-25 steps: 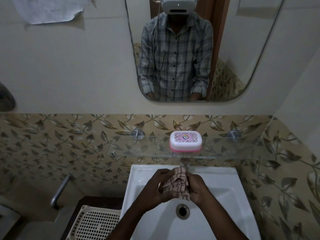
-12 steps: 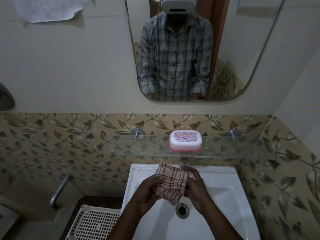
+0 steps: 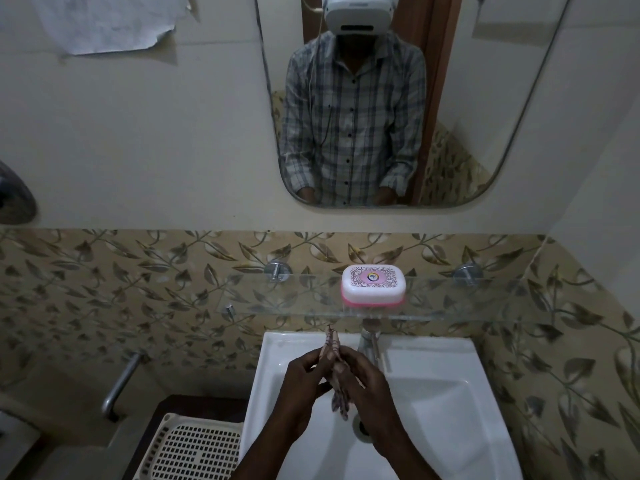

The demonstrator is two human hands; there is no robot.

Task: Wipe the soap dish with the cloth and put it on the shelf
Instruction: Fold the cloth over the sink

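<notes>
The dish (image 3: 373, 285) carries a round label on its lid, too small for me to read; the lid is white with a dark scroll pattern at the corners, the base pink; its shape is a rounded rectangle of smooth plastic. It sits flat on the shelf (image 3: 294, 299), a clear glass plate held by two round metal mounts against leaf-patterned tile. My hands are below and in front of the dish, well apart from it, over the sink (image 3: 450, 393), which is white glazed ceramic with squared edges. My left hand (image 3: 299, 382) and right hand (image 3: 363, 382) press together around the cloth (image 3: 335, 372); both are closed on it; the cloth is a checked weave, folded narrow and seen edge-on, its ends showing above and below my fingers. A metal tap (image 3: 371, 344) stands just right of the cloth. A perforated white basket (image 3: 194, 448) lies left of the sink.
</notes>
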